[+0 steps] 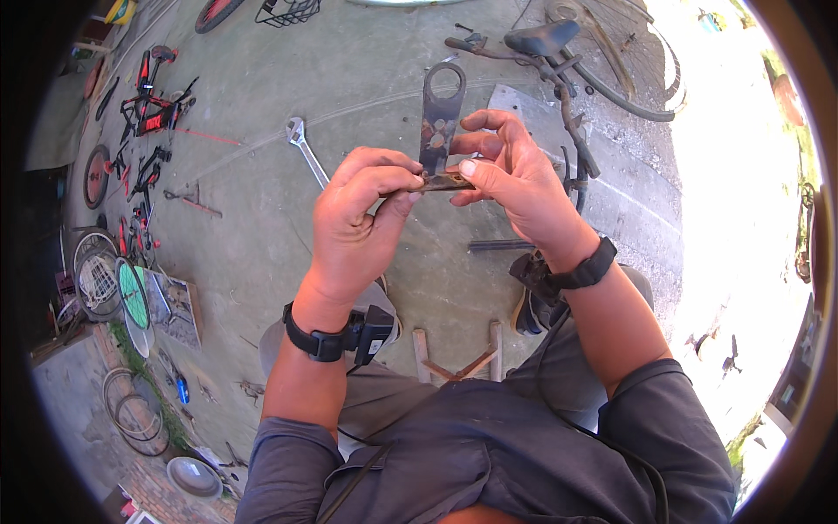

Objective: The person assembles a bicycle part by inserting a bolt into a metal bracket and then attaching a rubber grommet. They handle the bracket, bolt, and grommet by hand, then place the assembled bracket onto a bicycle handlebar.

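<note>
Between both hands I hold a dark, rusty metal bracket (443,111), a flat plate with a large round hole at its far end. Its near end bends into a short crosswise flange. My left hand (360,210) pinches the left end of that flange between thumb and fingertips. The thumb of my right hand (521,188) presses on the flange's right end, and its other fingers curl behind the plate. On the floor just beyond my left hand lies an adjustable wrench (305,148), partly hidden by that hand.
A bicycle handlebar (524,57) and saddle (542,37) lie at the far right beside a grey board (642,210). Red-and-black bicycle parts (155,115) and several wheels (96,271) line the left. A wooden stool frame (460,365) stands between my legs.
</note>
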Motion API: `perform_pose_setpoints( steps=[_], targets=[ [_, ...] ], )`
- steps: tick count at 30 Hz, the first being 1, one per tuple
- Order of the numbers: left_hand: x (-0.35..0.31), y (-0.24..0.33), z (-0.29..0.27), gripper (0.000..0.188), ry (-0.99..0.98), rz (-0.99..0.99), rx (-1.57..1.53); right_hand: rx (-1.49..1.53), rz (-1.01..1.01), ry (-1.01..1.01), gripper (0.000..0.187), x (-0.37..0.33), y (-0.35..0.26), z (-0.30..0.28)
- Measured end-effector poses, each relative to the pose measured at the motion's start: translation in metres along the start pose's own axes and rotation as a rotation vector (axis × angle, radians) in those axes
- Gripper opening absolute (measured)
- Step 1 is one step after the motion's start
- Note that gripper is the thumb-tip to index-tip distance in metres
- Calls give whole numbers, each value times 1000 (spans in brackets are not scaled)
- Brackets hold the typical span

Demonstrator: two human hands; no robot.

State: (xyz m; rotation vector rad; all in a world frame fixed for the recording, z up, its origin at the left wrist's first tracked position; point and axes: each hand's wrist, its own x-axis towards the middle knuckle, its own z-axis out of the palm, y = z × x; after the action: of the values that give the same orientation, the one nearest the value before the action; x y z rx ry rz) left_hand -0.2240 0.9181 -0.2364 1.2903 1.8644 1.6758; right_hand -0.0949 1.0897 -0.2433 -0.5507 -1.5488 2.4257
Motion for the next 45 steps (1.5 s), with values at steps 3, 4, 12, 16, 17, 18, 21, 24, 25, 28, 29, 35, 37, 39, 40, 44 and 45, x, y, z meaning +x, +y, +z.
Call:
perform_pose_setpoints(
  steps=[3,4,12,16,17,18,21,24,25,28,29,35,37,39,40,44,45],
  targets=[
    [-1,-1,-1,23,11,-18,-56,73,75,-69,55,2,0,0],
    [-1,-2,0,24,28,-25,-103,67,51,-65,55,2,0,0],
    [-5,-1,9,24,134,-246,-374,-21,24,-63,42,5,6,3],
    [-4,0,11,20,162,-331,-394,-13,-18,-43,34,3,5,6],
    [-3,-1,11,19,159,-356,-406,-20,-19,-34,34,2,5,7],
    [-3,-1,11,19,156,-381,-418,-26,-20,-26,33,2,5,7],
    [-4,0,12,17,177,-420,-462,-75,-35,19,33,2,6,9],
    [-3,-1,12,17,174,-436,-475,-103,-50,13,28,2,5,6],
    [-3,-1,12,16,174,-435,-489,-109,-43,27,26,2,5,6],
    [-4,-1,13,16,172,-440,-523,-115,-57,50,22,2,6,7],
    [-4,-1,13,16,172,-446,-528,-119,-69,51,22,2,6,7],
    [-5,-2,13,14,151,-511,-564,-205,-65,69,24,1,4,6],
    [-5,-2,13,13,138,-528,-583,-217,-69,74,24,1,3,6],
    [-5,-1,13,12,133,-548,-608,-219,-83,75,24,1,2,7],
    [-5,-1,13,11,134,-555,-614,-225,-79,77,24,1,2,7],
    [-5,1,12,9,138,-583,-630,-218,-91,67,24,1,2,8],
    [-5,1,12,9,141,-592,-637,-215,-92,66,24,1,2,8]
  ],
)
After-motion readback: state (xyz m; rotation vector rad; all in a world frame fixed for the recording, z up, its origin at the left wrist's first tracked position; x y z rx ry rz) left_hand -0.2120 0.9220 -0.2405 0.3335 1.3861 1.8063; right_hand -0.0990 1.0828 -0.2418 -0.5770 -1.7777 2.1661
